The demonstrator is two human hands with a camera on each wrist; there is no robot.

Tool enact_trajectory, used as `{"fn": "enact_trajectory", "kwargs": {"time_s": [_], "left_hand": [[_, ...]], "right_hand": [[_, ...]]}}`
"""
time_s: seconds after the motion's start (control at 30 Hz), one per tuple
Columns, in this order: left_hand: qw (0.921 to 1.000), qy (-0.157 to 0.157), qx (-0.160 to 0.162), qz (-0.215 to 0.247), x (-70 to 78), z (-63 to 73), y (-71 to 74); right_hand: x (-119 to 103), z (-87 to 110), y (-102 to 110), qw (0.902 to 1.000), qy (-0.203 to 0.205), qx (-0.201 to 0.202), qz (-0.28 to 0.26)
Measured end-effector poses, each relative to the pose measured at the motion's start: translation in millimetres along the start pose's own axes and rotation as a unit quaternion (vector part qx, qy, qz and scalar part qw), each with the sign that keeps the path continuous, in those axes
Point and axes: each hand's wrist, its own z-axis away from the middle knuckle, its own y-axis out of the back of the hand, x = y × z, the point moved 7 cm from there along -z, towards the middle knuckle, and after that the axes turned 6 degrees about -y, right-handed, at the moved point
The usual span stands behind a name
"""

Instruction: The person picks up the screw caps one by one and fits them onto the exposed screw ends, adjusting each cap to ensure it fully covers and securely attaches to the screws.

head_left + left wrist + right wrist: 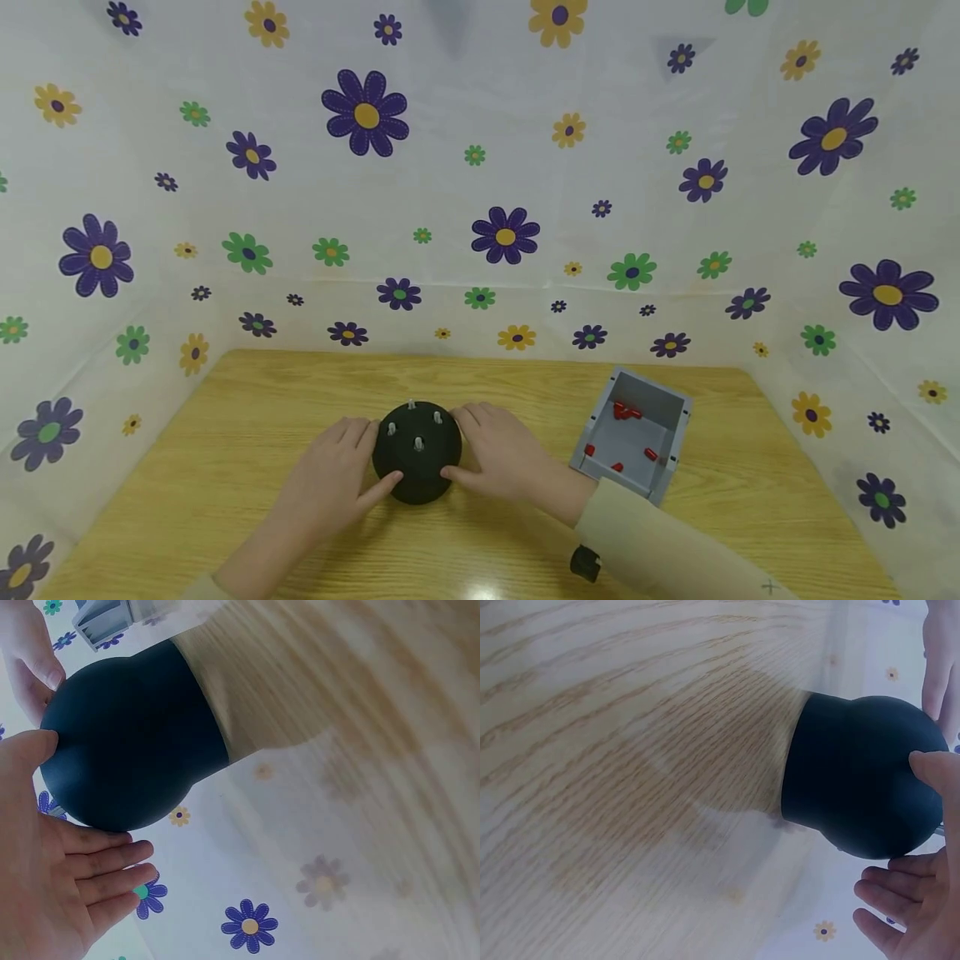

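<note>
A black ball-shaped object (417,479) with a narrower, straight-sided base (196,705) stands on the wooden table. Several small light-coloured pegs (418,444) stick up from its top. My left hand (333,471) rests against its left side, the thumb touching the front and the fingers mostly straight along the curve. On the opposite side my right hand (498,450) touches it the same way, thumb in front; in the right wrist view its other fingers (892,889) are relaxed and spread along the side. The base shows below both hands.
To the right, near my right forearm, sits a grey open bin (652,402) holding several small red pieces (650,454). A flower-patterned white sheet (450,192) encloses the wooden table (285,392) at the back and sides. A dark device (585,563) hangs under the right sleeve.
</note>
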Motion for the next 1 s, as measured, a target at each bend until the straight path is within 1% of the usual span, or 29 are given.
{"fn": "enact_trajectory", "kwargs": {"time_s": [0.33,0.57,0.7,1.0], "left_hand": [[0.9995,-0.02,-0.007,-0.023,1.6,-2.8,1.1],[0.999,-0.023,-0.028,-0.027,1.1,-4.6,4.8],[0.9989,-0.022,-0.033,-0.026,0.4,-6.4,8.7],[0.9989,-0.018,-0.038,-0.018,-4.4,-11.5,13.6]], "right_hand": [[0.6,2.6,-0.2,0.9993,0.007,-0.011,0.035],[1.2,5.2,1.1,0.9961,0.015,-0.023,0.084],[2.3,6.9,3.1,0.9941,0.017,-0.028,0.103],[7.5,10.7,8.4,0.9915,0.007,-0.065,0.113]]}}
